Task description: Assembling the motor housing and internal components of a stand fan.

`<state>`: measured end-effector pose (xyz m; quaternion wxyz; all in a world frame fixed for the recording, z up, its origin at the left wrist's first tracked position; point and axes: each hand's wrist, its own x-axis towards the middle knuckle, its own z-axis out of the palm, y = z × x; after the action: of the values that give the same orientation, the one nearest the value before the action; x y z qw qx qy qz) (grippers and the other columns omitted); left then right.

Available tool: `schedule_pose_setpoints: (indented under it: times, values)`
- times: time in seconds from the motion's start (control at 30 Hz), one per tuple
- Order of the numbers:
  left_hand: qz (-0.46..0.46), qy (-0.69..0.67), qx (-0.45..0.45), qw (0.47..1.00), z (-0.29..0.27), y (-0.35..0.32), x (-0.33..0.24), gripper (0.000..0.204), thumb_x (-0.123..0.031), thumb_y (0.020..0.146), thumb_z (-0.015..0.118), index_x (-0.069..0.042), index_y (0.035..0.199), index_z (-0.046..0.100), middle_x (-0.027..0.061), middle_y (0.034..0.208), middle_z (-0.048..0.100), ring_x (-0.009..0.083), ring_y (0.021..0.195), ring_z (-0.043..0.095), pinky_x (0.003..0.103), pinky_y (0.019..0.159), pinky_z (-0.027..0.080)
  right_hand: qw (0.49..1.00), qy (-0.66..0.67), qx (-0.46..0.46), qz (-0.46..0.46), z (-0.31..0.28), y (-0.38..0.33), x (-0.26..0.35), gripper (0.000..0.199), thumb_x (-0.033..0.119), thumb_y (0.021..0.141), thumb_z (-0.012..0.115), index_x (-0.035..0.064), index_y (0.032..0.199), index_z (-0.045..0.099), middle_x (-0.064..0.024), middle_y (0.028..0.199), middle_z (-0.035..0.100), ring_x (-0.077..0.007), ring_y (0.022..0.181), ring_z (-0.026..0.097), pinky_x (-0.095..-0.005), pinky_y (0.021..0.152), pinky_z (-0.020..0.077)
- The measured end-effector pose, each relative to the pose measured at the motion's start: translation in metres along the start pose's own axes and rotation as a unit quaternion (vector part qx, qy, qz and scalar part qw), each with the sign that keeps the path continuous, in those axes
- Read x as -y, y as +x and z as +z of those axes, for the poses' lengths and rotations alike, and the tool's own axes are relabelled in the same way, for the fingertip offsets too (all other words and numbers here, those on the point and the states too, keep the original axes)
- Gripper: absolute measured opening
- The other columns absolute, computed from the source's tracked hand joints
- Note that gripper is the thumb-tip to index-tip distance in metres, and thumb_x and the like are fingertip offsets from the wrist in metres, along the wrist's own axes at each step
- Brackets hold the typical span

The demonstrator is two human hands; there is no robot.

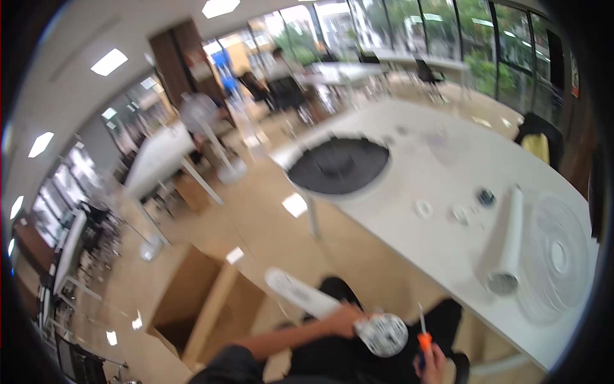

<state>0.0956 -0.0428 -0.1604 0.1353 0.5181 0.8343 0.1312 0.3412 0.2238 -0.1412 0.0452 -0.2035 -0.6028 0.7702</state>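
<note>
My left hand point(347, 319) is closed around a long white fan part point(299, 291), held over my lap. Its flat, rounded end points to the upper left, and its round, silvery-white end sits just right of my fingers. In my right hand point(433, 366), at the lower right beside my leg, is a screwdriver point(425, 333) with an orange handle. The screwdriver's shaft points upward, apart from the fan part.
On the white table point(409, 134) lie a large black disc point(339, 165), small white rings point(423, 208), a dark round piece point(486, 196), a white tube point(511, 237) and a clear fan grille point(558, 256). An open cardboard box point(220, 304) stands left. A standing fan point(214, 137) is farther back.
</note>
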Motion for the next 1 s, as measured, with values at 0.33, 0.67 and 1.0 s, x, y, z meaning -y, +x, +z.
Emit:
schedule_pose_setpoints:
  times: [0.33, 0.67, 1.0]
  values:
    - [-0.102, -0.068, -0.079, 0.989, -0.008, 0.005, -0.025, 0.103, -0.027, 0.071, 0.083, -0.024, 0.158, 0.028, 0.0222, 0.092, 0.070, 0.0394, 0.088, 0.070, 0.050, 0.079, 0.054, 0.999, -0.034, 0.002, -0.039, 0.028, -0.008, 0.082, 0.030, 0.038, 0.108, 0.053, 0.0110, 0.100, 0.064, 0.0078, 0.067, 0.048, -0.0017, 0.051, 0.042, -0.0193, 0.045, 0.0310]
    - [-0.033, -0.083, 0.011, 0.996, -0.029, -0.025, -0.026, 0.110, -0.075, 0.088, 0.058, -0.014, 0.165, 0.009, 0.0254, 0.098, 0.068, 0.0415, 0.090, 0.068, 0.046, 0.083, 0.052, 0.997, -0.064, 0.005, -0.048, 0.034, -0.028, 0.082, 0.031, 0.040, 0.108, 0.053, 0.0111, 0.103, 0.064, 0.0044, 0.070, 0.053, -0.0043, 0.054, 0.046, -0.0208, 0.048, 0.0351]
    - [-0.033, -0.219, -0.095, 0.970, -0.030, -0.007, -0.026, 0.081, -0.054, 0.084, 0.075, -0.009, 0.147, 0.051, 0.0155, 0.153, 0.050, 0.0363, 0.133, 0.055, 0.044, 0.110, 0.043, 0.994, -0.097, -0.011, -0.043, 0.005, -0.015, 0.067, 0.026, 0.035, 0.107, 0.052, 0.0100, 0.100, 0.057, -0.0013, 0.066, 0.057, -0.0061, 0.046, 0.047, -0.0208, 0.039, 0.0330]
